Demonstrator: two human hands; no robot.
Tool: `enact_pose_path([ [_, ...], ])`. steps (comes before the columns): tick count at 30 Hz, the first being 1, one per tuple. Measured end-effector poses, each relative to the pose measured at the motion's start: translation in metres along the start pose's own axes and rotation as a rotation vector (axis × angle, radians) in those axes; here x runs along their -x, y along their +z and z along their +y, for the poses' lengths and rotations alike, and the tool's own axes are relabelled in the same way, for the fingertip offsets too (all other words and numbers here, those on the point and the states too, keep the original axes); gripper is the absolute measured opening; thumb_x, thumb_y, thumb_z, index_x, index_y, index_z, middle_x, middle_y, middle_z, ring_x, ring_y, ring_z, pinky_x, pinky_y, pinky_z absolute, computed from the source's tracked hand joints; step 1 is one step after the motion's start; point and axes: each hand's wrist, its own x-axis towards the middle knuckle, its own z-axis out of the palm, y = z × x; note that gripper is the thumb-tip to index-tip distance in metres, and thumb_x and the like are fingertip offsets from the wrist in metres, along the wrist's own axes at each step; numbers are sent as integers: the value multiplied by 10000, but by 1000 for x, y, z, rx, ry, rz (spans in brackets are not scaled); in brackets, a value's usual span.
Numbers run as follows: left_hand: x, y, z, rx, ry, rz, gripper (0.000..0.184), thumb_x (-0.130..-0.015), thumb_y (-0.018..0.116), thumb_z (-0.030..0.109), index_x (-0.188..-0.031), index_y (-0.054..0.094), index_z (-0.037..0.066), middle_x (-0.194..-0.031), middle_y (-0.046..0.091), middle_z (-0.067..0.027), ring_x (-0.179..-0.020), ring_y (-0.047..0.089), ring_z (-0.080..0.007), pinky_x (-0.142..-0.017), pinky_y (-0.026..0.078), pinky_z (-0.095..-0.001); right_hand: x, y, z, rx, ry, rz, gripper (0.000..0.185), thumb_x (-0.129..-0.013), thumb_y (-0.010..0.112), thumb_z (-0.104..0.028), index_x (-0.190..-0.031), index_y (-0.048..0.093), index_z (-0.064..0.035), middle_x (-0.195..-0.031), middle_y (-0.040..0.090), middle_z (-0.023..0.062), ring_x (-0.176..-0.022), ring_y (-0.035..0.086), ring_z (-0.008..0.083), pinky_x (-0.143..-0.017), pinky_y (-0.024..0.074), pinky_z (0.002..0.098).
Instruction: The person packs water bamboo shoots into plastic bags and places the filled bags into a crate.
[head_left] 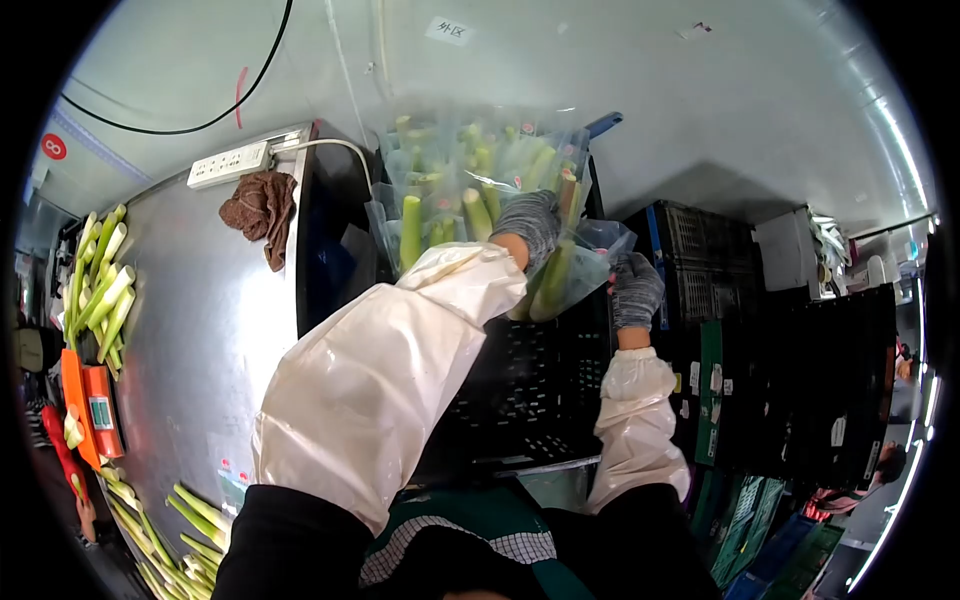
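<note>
Both my hands wear grey knitted gloves, with white sleeves over the forearms. My left hand (528, 225) is closed at the upper part of a clear plastic bag of thick green stalks (553, 280); its fingertips are partly hidden. My right hand (636, 290) pinches the loose edge of that bag at its right side. The bag lies tilted over a black perforated crate (520, 400). Behind it, several more clear bags of pale green stalks (411, 230) stand packed together at the crate's far end.
A metal table (200, 330) on the left holds loose stalks (100, 285), an orange scale (100, 410), a brown cloth (262, 210) and a white power strip (229, 165). Stacked dark crates (710, 260) stand on the right. Parts of other people show at both edges.
</note>
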Motion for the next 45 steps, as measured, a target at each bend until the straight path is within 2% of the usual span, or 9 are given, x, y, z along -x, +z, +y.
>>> enact_pose_path([
  [6,-50,33,-42,80,-24,121,103,-786,432,61,-771,510,-4,-613,519,-110,-522,541,-192,-488,458,-328,73,30,-2,-497,-163,131,229,-802,492,-68,-1017,442,-4,-820,526,56,-679,505,116,-551,430,215],
  [9,-55,27,-50,225,11,-110,85,-761,458,53,-781,518,-4,-641,524,-109,-515,534,-194,-494,454,-309,95,80,38,439,-136,-486,271,-733,566,-117,-990,489,-77,-846,564,88,-711,560,228,-644,442,317],
  [10,-26,2,-25,-391,358,-52,113,-732,471,59,-803,531,-3,-743,554,-121,-598,551,-220,-560,456,-314,90,107,84,520,-349,-357,270,-734,549,-135,-997,498,-104,-858,571,111,-739,563,246,-662,441,325],
  [13,-16,21,-33,30,515,435,233,-702,471,104,-902,518,-7,-903,536,-190,-849,518,-295,-745,413,-335,72,115,64,466,-128,-367,257,-790,426,-233,-1006,517,-127,-851,592,130,-776,567,275,-653,450,359],
  [15,61,-26,4,309,213,404,252,-746,479,107,-981,506,21,-832,553,-193,-766,536,-329,-698,431,-356,53,111,43,823,-231,-419,232,-782,460,-240,-934,542,-84,-760,613,60,-684,578,250,-608,458,327],
  [24,391,-66,-83,39,-694,736,265,-752,558,192,-981,548,58,-867,591,-132,-783,583,-233,-681,470,-297,131,104,-20,-340,-231,-711,170,-823,485,-126,-915,544,4,-770,564,68,-702,548,113,-629,438,219],
  [29,517,-34,-137,-277,-1365,495,860,-607,618,492,-1276,232,113,-1354,123,-114,-1245,18,-358,-974,50,-515,248,139,-118,-308,-574,-1013,149,-779,566,-129,-848,568,3,-700,587,55,-641,559,109,-605,436,209],
  [34,534,10,-156,-545,-1021,925,441,-594,624,293,-1000,543,142,-1056,491,-69,-998,412,-292,-817,300,-452,311,169,-150,-312,-916,-1214,114,-775,566,-86,-846,568,3,-718,583,41,-638,554,100,-588,427,198],
  [45,560,-2,-145,-632,-612,1305,262,-575,591,91,-835,565,115,-855,550,-60,-802,508,-255,-675,385,-397,381,192,-172,-290,-986,-1239,284,-802,527,-280,-782,591,-4,-719,588,110,-655,552,201,-639,421,281],
])
